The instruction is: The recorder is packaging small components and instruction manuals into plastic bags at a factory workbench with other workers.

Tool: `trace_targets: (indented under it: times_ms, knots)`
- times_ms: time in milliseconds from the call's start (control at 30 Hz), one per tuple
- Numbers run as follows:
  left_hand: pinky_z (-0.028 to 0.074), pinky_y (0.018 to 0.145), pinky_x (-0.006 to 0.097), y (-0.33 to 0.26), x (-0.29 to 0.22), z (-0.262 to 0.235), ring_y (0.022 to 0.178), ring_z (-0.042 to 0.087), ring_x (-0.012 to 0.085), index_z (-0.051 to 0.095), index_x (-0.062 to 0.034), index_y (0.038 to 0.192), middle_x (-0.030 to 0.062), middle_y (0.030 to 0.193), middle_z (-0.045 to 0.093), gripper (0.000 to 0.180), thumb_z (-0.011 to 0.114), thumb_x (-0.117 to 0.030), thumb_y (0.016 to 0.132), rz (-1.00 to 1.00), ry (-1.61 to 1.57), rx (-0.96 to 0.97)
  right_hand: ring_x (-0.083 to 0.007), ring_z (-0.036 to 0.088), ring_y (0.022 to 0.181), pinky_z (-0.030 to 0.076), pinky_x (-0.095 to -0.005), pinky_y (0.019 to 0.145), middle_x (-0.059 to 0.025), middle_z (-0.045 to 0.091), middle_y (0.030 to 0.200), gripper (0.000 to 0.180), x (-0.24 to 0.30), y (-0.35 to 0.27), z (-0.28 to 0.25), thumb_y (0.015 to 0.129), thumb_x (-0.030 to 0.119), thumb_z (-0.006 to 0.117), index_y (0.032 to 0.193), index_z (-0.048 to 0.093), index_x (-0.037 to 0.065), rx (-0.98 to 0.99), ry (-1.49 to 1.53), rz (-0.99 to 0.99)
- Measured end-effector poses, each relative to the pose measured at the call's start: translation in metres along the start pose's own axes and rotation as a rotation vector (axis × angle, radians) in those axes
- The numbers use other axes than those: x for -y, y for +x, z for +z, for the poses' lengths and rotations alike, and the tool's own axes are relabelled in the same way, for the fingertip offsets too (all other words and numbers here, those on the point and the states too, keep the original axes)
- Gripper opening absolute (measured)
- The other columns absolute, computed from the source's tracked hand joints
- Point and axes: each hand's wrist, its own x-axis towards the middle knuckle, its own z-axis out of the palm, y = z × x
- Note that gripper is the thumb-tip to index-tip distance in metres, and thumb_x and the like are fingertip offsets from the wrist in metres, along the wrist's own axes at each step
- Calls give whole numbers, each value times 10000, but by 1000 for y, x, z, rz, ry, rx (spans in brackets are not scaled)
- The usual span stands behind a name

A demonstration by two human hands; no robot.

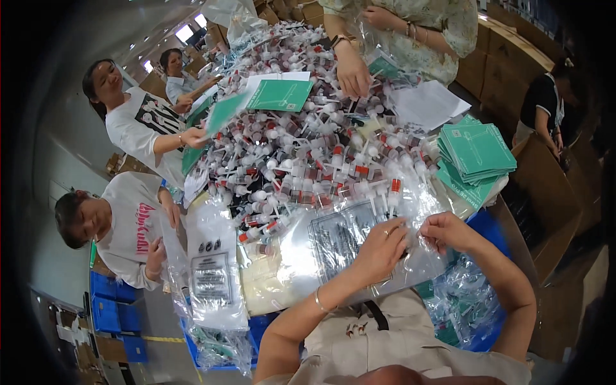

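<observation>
Bag (416,226) of clear film between left hand (383,247) and right hand (448,231)

One bag lies at the near edge of the work, both hands at it. The right thumb and forefinger come together in a narrow pinch on its film. The left fingers are bent close against it, one wearing a ring; I cannot tell whether they grip. The film spreads from the fingers toward twelve o'clock, but its outline melts into the plastic below, so its long axis cannot be read.

Under the hands is one flat pile of printed bags (340,239). A second pile (215,282) lies between eight and nine o'clock, its long axis running roughly twelve to six.

From eleven to twelve o'clock rises one heap of small bottles (314,160), white with some red bands, too many to count. One stack of green booklets (478,154) sits between one and two, sheets uncountable; one single booklet (280,95) lies at half past ten. One blue crate (260,327) shows at eight.

At least five other people are around; one person's hand (354,74) reaches into the heap at eleven.
</observation>
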Motion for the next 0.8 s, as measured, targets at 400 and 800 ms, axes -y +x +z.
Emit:
trace_targets:
  times_ms: [400, 800]
  knots:
    - [147, 1091, 561, 62, 90, -27, 1331, 309, 282, 573, -122, 1154, 57, 1374, 441, 375, 564, -168, 782, 338, 607, 105, -76, 550, 546, 427, -197, 448, -12, 585, 692, 196, 0, -21, 7, 921, 180, 533, 906, 619, 4, 37, 166, 94]
    - [304, 1043, 462, 80, 71, -56, 1224, 422, 281, 580, -76, 1116, 108, 1248, 519, 341, 574, -128, 779, 326, 372, -19, -111, 610, 571, 446, -211, 438, -42, 626, 719, 138, 15, -12, 56, 905, 130, 559, 870, 622, 12, 195, 282, -29]
